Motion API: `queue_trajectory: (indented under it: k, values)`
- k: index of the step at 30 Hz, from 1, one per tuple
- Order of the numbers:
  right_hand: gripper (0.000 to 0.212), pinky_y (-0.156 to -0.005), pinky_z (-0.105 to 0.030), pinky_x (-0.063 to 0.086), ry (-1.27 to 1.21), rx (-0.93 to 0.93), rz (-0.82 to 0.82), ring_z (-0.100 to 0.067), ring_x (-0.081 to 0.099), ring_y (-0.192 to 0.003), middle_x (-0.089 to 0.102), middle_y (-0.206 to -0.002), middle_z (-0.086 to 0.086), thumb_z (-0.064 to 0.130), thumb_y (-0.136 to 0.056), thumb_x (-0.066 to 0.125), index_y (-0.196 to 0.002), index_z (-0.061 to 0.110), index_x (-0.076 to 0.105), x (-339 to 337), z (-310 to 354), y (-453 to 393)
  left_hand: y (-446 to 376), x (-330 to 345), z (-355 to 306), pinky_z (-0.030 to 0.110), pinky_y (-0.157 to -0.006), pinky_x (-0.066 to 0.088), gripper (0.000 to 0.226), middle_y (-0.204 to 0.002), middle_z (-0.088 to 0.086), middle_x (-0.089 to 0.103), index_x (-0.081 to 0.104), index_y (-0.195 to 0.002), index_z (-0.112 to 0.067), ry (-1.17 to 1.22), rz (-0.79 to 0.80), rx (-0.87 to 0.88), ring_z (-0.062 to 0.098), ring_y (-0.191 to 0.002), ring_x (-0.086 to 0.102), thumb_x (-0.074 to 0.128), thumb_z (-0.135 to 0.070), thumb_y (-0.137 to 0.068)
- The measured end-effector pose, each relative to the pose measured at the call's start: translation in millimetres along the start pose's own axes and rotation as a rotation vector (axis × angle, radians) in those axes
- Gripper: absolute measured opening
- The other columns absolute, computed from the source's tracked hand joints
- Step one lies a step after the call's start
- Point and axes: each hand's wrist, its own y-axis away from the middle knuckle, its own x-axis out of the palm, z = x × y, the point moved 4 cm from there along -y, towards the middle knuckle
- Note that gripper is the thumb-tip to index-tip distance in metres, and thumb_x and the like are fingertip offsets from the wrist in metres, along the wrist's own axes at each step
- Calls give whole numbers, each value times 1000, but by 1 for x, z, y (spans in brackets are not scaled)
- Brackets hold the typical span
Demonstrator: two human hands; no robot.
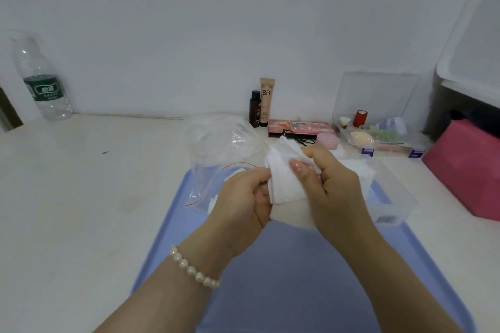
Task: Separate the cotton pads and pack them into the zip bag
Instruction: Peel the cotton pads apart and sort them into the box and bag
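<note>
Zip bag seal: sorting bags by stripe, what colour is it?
Red, a thin line along the zip bag mouth, clearest in the head view.

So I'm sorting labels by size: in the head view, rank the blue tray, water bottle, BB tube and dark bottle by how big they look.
1. Blue tray, though nearest the camera.
2. Water bottle.
3. BB tube.
4. Dark bottle, only slightly shorter than the tube beside it.
</note>
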Motion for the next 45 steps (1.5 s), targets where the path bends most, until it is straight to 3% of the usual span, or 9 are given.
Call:
queue_trajectory:
  k: [6, 9, 15, 22, 28, 32, 38, 42, 45]
  values:
    - [9, -57, -14, 36, 65, -5, 2, 3, 50, -62, 56, -62, 4, 27, -93, 50, -85, 26, 52, 1, -4, 1, 4, 7, -4, 33, -84, 55, 41, -107, 18, 69, 63, -109, -1, 51, 92, 13, 25, -100, 67, 32, -26, -100]
    - [5, -58, -14, 37, 85, -17, 5, 6, 50, -64, 53, -61, 8, 25, -93, 52, -90, 23, 55, 2, -3, 1, 3, 6, -2, 29, -81, 55, 31, -107, 20, 68, 62, -108, 4, -14, 114, 32, 23, -94, 68, 40, -15, -96]
    - [22, -55, -11, 39, -139, 124, -73, 2, 51, -61, 59, -68, 11, 38, -87, 42, -77, 23, 55, 0, -2, -2, 2, 6, -1, 25, -75, 57, 31, -105, 16, 70, 59, -115, 3, -4, 142, 55, 20, -91, 68, 38, -11, -97]
    - [29, -55, -16, 40, -247, 190, -176, -3, 47, -61, 54, -68, 3, 23, -99, 43, -79, 6, 56, -8, -8, -4, 3, 8, -4, 25, -72, 57, 31, -103, 10, 71, 59, -114, 1, 56, 163, 94, 17, -88, 69, 36, -10, -97]
    - [31, -47, -7, 35, -324, 235, -428, 3, 47, -50, 47, -63, 5, 16, -100, 39, -70, 19, 47, -28, -7, -7, -3, 0, -4, 31, -83, 56, 31, -114, 16, 67, 54, -122, 1, 110, 52, 96, 23, -102, 67, 34, -8, -100]
    - [29, -50, -10, 42, -412, 312, -614, 6, 52, -55, 52, -70, 9, 22, -101, 37, -74, 21, 48, -33, -10, -2, -4, 3, 5, 30, -81, 57, 28, -107, 9, 69, 55, -119, -6, 83, 14, 86, 18, -91, 69, 34, -6, -100]
    - [29, -70, -38, 54, -503, 509, -654, -13, 58, -72, 57, -77, 4, 27, -100, 36, -74, 25, 47, -1, -16, 9, -2, 14, 19, 33, -84, 55, 32, -124, 20, 60, 48, -125, -1, 144, 40, 122, 30, -108, 61, 35, 3, -97]
    - [18, -53, -7, 41, -373, 425, -688, 11, 52, -62, 51, -76, 9, 20, -101, 34, -88, 13, 45, 3, -5, 6, -1, 21, 19, 30, -85, 54, 39, -125, 23, 59, 50, -128, 0, 192, 133, 117, 28, -106, 62, 38, 5, -92]
    - [16, -55, -7, 40, -305, 378, -685, 13, 51, -64, 50, -77, 12, 18, -101, 34, -89, 12, 43, 5, -3, 4, 1, 23, 18, 33, -96, 49, 48, -126, 17, 61, 51, -129, -2, 269, 173, 103, 27, -115, 59, 44, -9, -82]
